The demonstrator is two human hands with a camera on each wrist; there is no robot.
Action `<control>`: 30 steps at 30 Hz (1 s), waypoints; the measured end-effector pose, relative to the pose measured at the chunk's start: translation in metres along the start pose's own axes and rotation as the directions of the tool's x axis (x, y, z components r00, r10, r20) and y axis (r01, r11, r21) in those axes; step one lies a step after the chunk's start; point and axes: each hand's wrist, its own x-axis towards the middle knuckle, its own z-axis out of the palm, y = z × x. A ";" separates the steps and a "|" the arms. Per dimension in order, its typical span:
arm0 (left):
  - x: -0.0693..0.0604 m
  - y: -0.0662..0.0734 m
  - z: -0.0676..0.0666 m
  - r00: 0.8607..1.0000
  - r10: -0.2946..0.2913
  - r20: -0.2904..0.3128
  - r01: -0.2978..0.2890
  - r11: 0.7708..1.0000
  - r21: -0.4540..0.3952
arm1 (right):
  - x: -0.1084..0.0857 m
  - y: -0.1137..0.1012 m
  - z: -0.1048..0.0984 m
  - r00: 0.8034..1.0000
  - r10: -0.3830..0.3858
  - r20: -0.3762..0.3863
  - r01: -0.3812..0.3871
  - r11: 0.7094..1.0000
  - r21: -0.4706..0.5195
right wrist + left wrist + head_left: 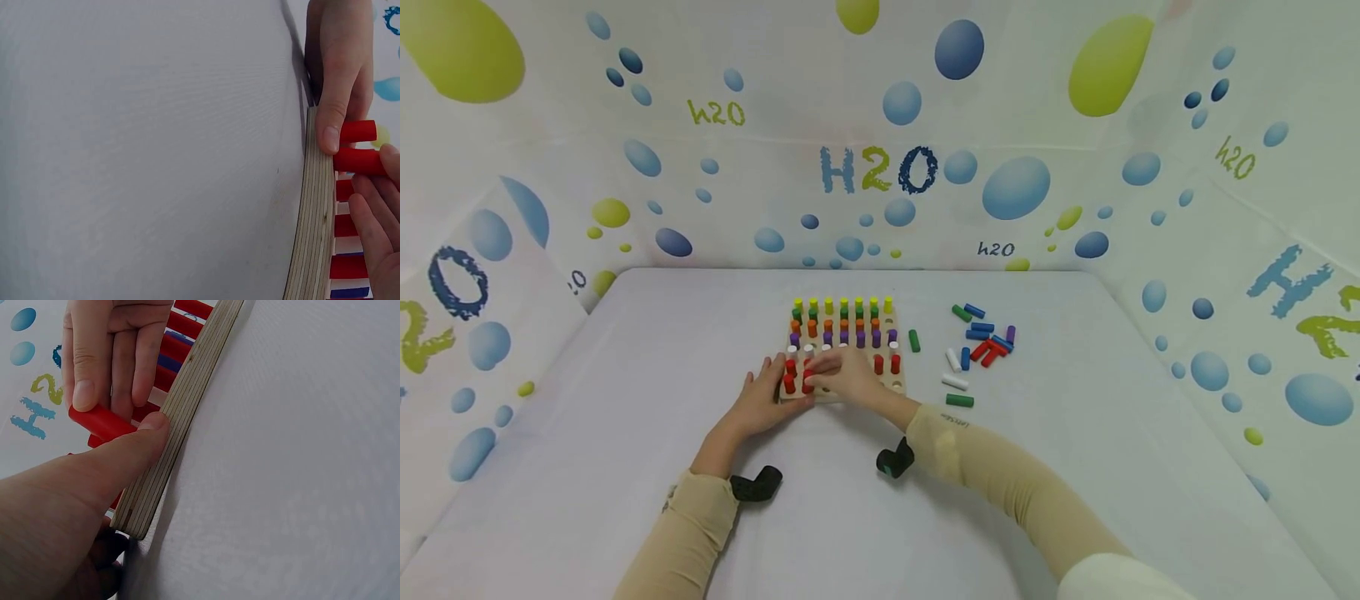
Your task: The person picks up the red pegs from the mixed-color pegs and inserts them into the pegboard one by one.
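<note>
A wooden pegboard [831, 398] holds rows of coloured pegs: yellow, green, orange, purple, white and red from back to front. My left hand [758, 407] grips its near left corner, the thumb along the front edge and the other fingers by the left side. With thumb and fingertips, my right hand [848, 377] pinches a red peg [359, 160] upright at the front row, beside another red peg [789, 384] at the corner. In the left wrist view, the left thumb lies close to the pinched peg's lower end. My right hand hides part of the red and white rows.
Loose pegs lie on the white tablecloth right of the board: a red peg [980, 350], a white peg [955, 382], a green peg [959, 401], a purple peg [1011, 334] and several blue ones. A patterned cloth [880, 217] hangs behind the table.
</note>
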 end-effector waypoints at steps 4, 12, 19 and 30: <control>0.001 0.000 -0.001 1.000 0.005 -0.004 -0.005 1.000 0.006 | 0.000 0.003 0.000 1.000 -0.022 0.000 0.022 1.000 -0.014; 0.000 0.000 -0.001 1.000 0.003 -0.002 -0.003 1.000 0.005 | 0.000 0.007 0.001 0.999 -0.038 0.014 0.038 0.999 0.006; 0.000 0.001 -0.001 1.000 -0.011 0.000 0.011 1.000 0.008 | -0.005 0.006 -0.010 0.999 -0.007 0.035 0.007 1.000 0.000; 0.002 0.000 0.001 0.999 -0.031 0.006 0.031 0.999 0.020 | -0.013 0.014 -0.045 0.990 -0.079 0.120 0.085 0.995 -0.042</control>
